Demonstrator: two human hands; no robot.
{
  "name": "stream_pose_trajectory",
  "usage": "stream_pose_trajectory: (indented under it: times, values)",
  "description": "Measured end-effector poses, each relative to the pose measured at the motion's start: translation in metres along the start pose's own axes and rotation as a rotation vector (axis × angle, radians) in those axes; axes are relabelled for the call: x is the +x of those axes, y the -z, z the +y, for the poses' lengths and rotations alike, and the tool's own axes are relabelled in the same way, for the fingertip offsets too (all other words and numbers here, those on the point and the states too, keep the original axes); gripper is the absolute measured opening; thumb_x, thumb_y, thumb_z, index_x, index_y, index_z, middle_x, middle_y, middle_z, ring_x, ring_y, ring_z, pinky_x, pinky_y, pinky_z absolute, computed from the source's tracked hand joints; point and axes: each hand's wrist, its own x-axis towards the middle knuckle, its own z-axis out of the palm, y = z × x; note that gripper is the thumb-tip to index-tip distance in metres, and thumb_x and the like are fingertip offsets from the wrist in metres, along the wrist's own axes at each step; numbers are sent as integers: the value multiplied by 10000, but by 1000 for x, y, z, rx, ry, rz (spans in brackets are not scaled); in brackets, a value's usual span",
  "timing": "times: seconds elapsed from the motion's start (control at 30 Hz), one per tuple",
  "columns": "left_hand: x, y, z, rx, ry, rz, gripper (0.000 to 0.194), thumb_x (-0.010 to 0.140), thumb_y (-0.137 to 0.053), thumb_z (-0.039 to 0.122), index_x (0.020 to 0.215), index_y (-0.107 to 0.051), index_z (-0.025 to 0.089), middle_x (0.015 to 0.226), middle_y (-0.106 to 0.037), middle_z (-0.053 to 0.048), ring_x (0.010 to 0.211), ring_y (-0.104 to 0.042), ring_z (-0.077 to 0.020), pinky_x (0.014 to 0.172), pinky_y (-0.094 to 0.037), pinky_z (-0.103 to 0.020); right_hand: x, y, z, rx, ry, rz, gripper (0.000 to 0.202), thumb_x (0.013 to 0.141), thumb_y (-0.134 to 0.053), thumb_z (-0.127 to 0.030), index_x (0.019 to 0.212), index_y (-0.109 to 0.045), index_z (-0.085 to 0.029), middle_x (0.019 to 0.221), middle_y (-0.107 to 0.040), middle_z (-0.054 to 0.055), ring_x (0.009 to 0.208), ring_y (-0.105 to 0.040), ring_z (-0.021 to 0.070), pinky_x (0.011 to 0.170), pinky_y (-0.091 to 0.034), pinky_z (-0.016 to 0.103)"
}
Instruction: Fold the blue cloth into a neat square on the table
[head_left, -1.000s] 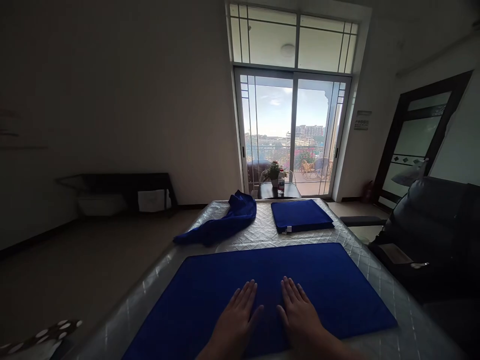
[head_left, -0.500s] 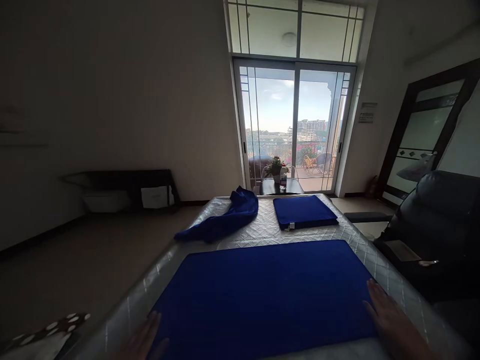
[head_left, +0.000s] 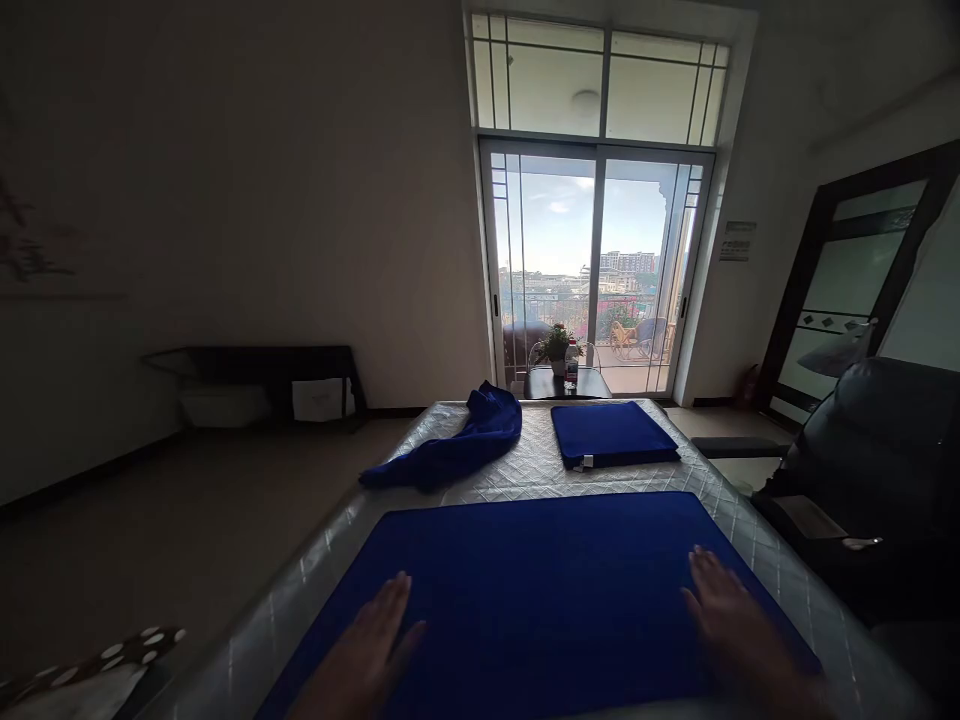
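A blue cloth (head_left: 540,590) is spread flat across the near part of a silvery quilted mattress (head_left: 480,482). Over its left part lies my left hand (head_left: 367,640), palm down with the fingers stretched out and the thumb apart. My right hand (head_left: 727,610) is over the right part, fingers also extended and slightly blurred. Neither hand grips anything; whether the palms press on the cloth I cannot tell. Farther off, a crumpled blue cloth (head_left: 465,445) lies at the left, and a folded blue cloth (head_left: 615,435) with a white tag at the right.
Beyond the mattress stands a small dark table (head_left: 544,383) with a potted plant (head_left: 556,345) and a bottle (head_left: 571,365). A black chair (head_left: 892,450) is close on the right. At lower left is a polka-dot fabric (head_left: 112,655). A dark low bench (head_left: 277,370) lines the left wall.
Both hands have moved inward from the side edges of the spread cloth and farther forward over it. The view has tilted up slightly. The other two blue cloths stay put.
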Motion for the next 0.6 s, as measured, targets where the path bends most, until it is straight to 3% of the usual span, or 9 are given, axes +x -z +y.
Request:
stream_pose_trajectory:
  times: [0.07, 0.1, 0.2, 0.27, 0.37, 0.43, 0.53, 0.6]
  values:
    - [23, -5, 55, -58, -60, -214, 752, 977, -268, 631, 1571, -275, 170, 1631, -312, -93, 1501, -317, -285, 1212, -387, -499, 7, 8, -62, 65, 141, -75, 656, 970, -208, -465, 1514, -442, -183, 1601, -373, 42, 1507, -274, 230, 1245, -286, 436]
    - [34, -8, 83, -79, -113, -264, 768, 976, -260, 641, 1566, -285, 151, 1634, -287, -101, 1512, -277, -282, 1232, -357, -487, 10, 7, -91, 94, 200, -106, 639, 976, -232, -477, 1525, -424, -211, 1607, -351, 20, 1509, -267, 223, 1243, -288, 415]
    - [53, -23, 150, -125, -263, -234, 688, 1000, -251, 588, 1563, -311, 197, 1620, -297, -96, 1503, -281, -270, 1230, -371, -474, 12, -14, -156, 190, 362, -133, 582, 988, -320, -443, 1546, -372, -288, 1611, -319, -18, 1498, -301, 227, 1229, -320, 393]
    - [54, -33, 172, -142, -306, -181, 638, 1017, -245, 543, 1567, -294, 223, 1616, -320, -81, 1498, -295, -262, 1227, -376, -487, 12, -35, -175, 259, 431, -14, 571, 991, -369, -365, 1557, -332, -306, 1613, -317, -6, 1487, -332, 254, 1216, -354, 441]
    - [48, -41, 177, -133, -269, -187, 653, 1016, -251, 546, 1564, -289, 191, 1613, -338, -83, 1500, -299, -260, 1235, -352, -495, 10, -55, -178, 318, 469, 94, 568, 987, -432, -337, 1545, -356, -258, 1589, -374, 62, 1465, -377, 294, 1189, -394, 489]
    - [44, -41, 170, -108, -243, -222, 685, 1001, -275, 584, 1553, -314, 179, 1611, -332, -89, 1497, -306, -267, 1238, -338, -489, 9, -55, -170, 334, 452, 53, 556, 1000, -416, -391, 1530, -387, -225, 1576, -395, 86, 1464, -378, 295, 1192, -386, 496]
    - [38, -39, 143, -61, -202, -230, 684, 980, -319, 618, 1540, -342, 226, 1609, -324, -58, 1490, -320, -268, 1237, -335, -485, 9, -40, -146, 329, 365, -51, 610, 1000, -369, -496, 1530, -384, -194, 1597, -356, 91, 1484, -339, 289, 1217, -343, 498]
    - [31, -39, 110, -27, -143, -217, 673, 970, -338, 618, 1540, -328, 261, 1611, -315, -29, 1489, -324, -266, 1235, -337, -485, 9, -28, -119, 293, 292, -103, 637, 992, -346, -527, 1533, -376, -193, 1612, -333, 72, 1501, -303, 276, 1236, -310, 489]
